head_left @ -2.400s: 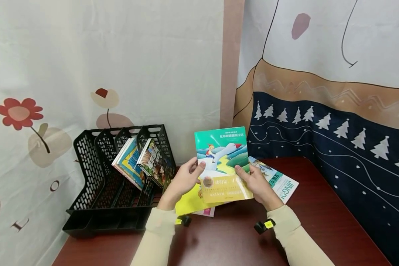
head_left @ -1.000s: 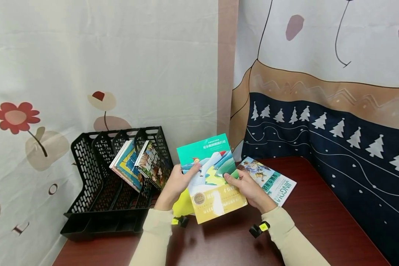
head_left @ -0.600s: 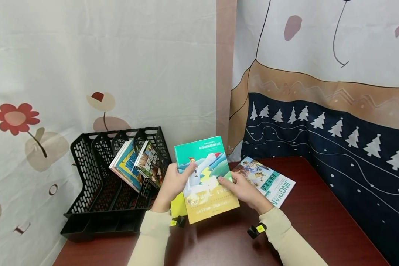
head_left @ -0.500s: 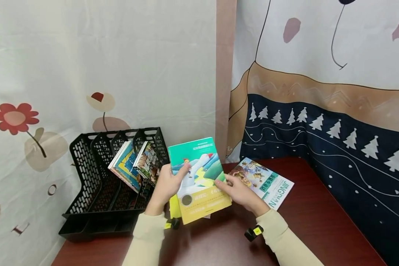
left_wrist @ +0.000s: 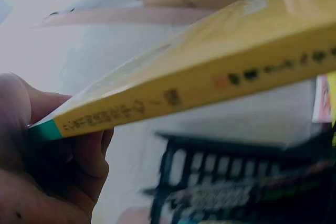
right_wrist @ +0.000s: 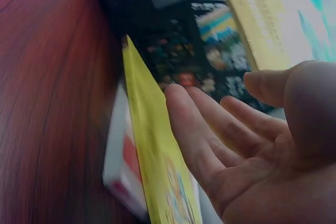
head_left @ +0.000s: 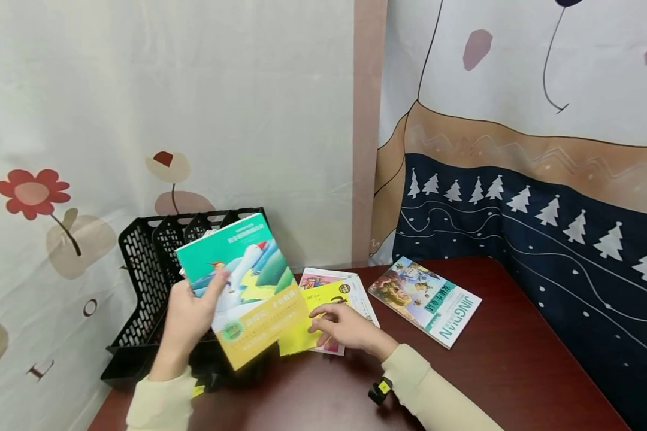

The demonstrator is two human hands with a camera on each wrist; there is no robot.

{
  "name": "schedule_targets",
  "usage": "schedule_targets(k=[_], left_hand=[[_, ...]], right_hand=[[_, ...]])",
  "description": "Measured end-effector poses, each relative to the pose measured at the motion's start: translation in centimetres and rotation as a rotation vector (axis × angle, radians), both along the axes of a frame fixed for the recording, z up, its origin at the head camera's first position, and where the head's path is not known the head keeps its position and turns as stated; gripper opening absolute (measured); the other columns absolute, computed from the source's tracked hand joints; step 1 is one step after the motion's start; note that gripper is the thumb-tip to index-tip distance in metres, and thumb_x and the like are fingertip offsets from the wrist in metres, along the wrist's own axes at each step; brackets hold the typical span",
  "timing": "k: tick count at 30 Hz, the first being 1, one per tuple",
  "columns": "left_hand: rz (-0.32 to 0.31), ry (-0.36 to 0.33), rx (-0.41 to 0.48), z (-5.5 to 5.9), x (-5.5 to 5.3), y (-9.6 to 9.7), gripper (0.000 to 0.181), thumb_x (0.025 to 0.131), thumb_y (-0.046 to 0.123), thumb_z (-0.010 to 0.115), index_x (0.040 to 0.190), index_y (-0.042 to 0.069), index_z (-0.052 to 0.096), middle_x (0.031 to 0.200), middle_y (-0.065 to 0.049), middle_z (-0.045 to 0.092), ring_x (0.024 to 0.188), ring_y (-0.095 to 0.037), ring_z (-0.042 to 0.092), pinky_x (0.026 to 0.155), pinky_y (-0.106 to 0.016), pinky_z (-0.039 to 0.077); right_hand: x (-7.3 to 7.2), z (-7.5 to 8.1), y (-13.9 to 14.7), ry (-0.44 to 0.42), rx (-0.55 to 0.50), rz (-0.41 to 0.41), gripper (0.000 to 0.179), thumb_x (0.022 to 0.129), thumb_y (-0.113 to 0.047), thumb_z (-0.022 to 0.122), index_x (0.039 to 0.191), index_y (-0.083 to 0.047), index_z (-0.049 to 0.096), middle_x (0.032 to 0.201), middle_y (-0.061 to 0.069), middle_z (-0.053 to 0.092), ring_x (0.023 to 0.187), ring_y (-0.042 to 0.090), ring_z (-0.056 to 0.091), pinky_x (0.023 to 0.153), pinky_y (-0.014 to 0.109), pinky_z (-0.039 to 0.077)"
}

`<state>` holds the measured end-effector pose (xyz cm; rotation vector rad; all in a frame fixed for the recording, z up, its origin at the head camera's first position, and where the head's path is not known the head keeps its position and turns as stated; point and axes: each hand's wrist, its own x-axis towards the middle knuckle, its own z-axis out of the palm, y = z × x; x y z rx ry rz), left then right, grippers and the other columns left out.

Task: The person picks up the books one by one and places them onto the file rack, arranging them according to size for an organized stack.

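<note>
My left hand (head_left: pixel 189 320) grips a green and yellow picture-cover paperback (head_left: pixel 259 269) by its left edge, thumb on the front cover. The book tilts in the air before the black file rack (head_left: pixel 140 287). In the left wrist view its yellow spine (left_wrist: pixel 136 103) runs out from between thumb and curled fingers. My right hand (head_left: pixel 350 329) holds nothing; its fingers are loosely bent over a bright yellow book (head_left: pixel 296 338). That book lies on a pink and white one (head_left: pixel 363 299). From the right wrist, the loosely spread fingers (right_wrist: pixel 184 124) show beside the yellow book's edge.
A white and teal book (head_left: pixel 428 299) lies apart on the right of the dark red table (head_left: pixel 528 359). The held book hides most of the books standing in the rack. A printed cloth (head_left: pixel 248 120) hangs close behind the rack.
The right hand has let go of the green and yellow book and dropped toward the yellow book. The left hand has carried its book left, tilting it, in front of the rack.
</note>
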<state>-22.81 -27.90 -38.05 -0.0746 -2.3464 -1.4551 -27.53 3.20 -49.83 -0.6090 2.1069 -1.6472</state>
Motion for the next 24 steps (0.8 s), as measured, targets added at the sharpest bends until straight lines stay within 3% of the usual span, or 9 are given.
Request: schedule_targets(k=[7,11,16,18,19,21,24], left_hand=[[0.194,-0.036,-0.079,1.0,1.8,-3.6,0.053,0.109,0.053,0.067,0.131,0.005,0.072,0.086,0.01,0.08,0.067,-0.004,0.078,0.062,-0.022,0.063],[0.273,-0.046,-0.105,1.1,2.4,-5.4,0.053,0.108,0.054,0.067,0.132,0.007,0.074,0.082,0.018,0.077,0.065,-0.002,0.076,0.061,-0.019,0.061],[0.351,-0.066,-0.178,1.2,3.4,-8.4,0.048,0.108,0.05,0.069,0.124,0.005,0.075,0.069,0.023,0.07,0.058,-0.002,0.071,0.058,-0.017,0.056],[0.391,-0.081,-0.212,1.6,3.8,-9.7,0.05,0.108,0.05,0.068,0.124,0.003,0.075,0.069,0.018,0.072,0.056,-0.001,0.068,0.056,-0.017,0.054],[0.419,-0.083,-0.229,1.8,4.1,-10.2,0.051,0.108,0.05,0.068,0.124,0.003,0.075,0.071,0.011,0.074,0.055,0.001,0.066,0.056,-0.016,0.052],[0.486,-0.086,-0.26,2.2,4.6,-11.2,0.053,0.107,0.05,0.069,0.125,0.001,0.076,0.08,-0.007,0.08,0.058,0.009,0.058,0.057,-0.014,0.048],[0.601,-0.061,-0.293,2.6,5.1,-12.0,0.053,0.105,0.05,0.071,0.118,-0.001,0.08,0.102,-0.031,0.08,0.064,0.015,0.047,0.06,-0.018,0.041]], right_hand=[[0.2,0.2,-6.2,-0.019,0.008,-0.052,0.051,0.112,-0.034,0.066,0.155,-0.006,0.06,0.134,0.016,0.076,0.087,0.028,0.084,0.079,0.04,0.069],[0.3,0.0,-9.3,0.042,0.109,-0.094,0.066,0.111,-0.048,0.066,0.164,-0.013,0.051,0.144,0.013,0.073,0.089,0.017,0.082,0.089,0.036,0.064],[0.8,-0.4,-11.4,0.053,0.163,-0.132,0.07,0.111,-0.054,0.063,0.168,-0.017,0.046,0.153,0.011,0.067,0.079,0.011,0.078,0.072,0.036,0.062],[0.9,-0.6,-11.9,0.037,0.133,-0.156,0.072,0.111,-0.055,0.062,0.169,-0.015,0.044,0.15,0.013,0.068,0.075,0.015,0.078,0.063,0.04,0.061],[0.9,-0.6,-12.2,0.049,0.14,-0.173,0.074,0.111,-0.057,0.06,0.169,-0.014,0.044,0.148,0.013,0.069,0.076,0.014,0.077,0.066,0.04,0.063],[0.8,-0.6,-12.7,0.076,0.159,-0.206,0.078,0.111,-0.061,0.058,0.169,-0.01,0.044,0.144,0.013,0.071,0.077,0.017,0.077,0.077,0.042,0.065],[0.5,-0.5,-13.4,0.127,0.235,-0.251,0.081,0.11,-0.064,0.058,0.166,-0.006,0.048,0.136,0.012,0.076,0.095,0.02,0.077,0.101,0.045,0.063]])
